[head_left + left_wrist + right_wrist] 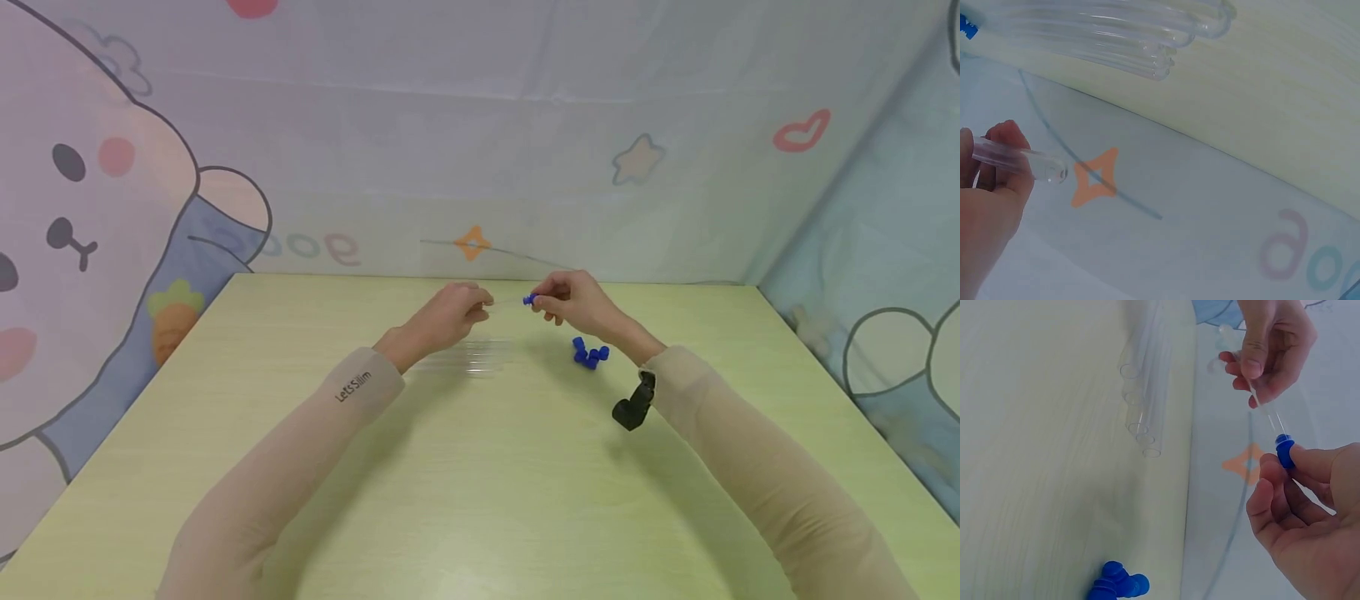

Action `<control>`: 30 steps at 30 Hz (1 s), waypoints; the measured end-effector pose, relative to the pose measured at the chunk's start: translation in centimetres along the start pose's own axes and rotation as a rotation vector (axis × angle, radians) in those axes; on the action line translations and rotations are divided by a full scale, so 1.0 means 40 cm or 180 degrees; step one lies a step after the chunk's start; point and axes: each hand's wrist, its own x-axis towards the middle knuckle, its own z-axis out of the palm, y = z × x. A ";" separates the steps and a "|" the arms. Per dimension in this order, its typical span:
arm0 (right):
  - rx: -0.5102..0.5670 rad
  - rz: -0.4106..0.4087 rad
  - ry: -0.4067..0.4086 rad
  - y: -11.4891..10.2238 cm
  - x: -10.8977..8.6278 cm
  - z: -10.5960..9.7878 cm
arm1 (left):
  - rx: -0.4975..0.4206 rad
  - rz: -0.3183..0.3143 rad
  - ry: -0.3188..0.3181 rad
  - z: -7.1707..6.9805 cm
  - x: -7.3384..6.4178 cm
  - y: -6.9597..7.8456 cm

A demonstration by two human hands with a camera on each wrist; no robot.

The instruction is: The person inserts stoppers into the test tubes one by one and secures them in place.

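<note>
My left hand (pixel 450 317) grips a test tube (pixel 1046 167); right hand (pixel 583 303) pinches its blue stopper (pixel 1284 453).
Skewed pressure could pop it loose.

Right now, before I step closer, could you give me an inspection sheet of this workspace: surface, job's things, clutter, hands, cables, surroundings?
Surface: pale table.
Job's things: loose tubes, clear, side by side; loose caps, blue, clustered.
Clutter: nothing seen.
Hands: left hand pinches the held tube; right hand pinches the held cap at its end, seating unclear; black device at the right wrist.
Cables: nothing seen.
Surroundings: cartoon-printed cloth behind the table.
</note>
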 end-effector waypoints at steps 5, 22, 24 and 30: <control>0.0298 0.0067 0.0059 0.001 -0.001 0.006 | -0.0140 0.0066 0.0129 0.006 0.007 -0.002; 0.0635 -0.0095 0.0276 -0.009 -0.015 0.006 | -0.0309 0.0030 0.0197 0.015 0.020 0.030; 0.0673 -0.0102 0.0297 -0.013 -0.012 0.006 | -0.0313 0.0039 0.0231 0.012 0.021 0.030; 0.0705 -0.0069 0.0311 -0.014 -0.007 0.015 | -0.0309 0.0021 0.0227 0.010 0.019 0.023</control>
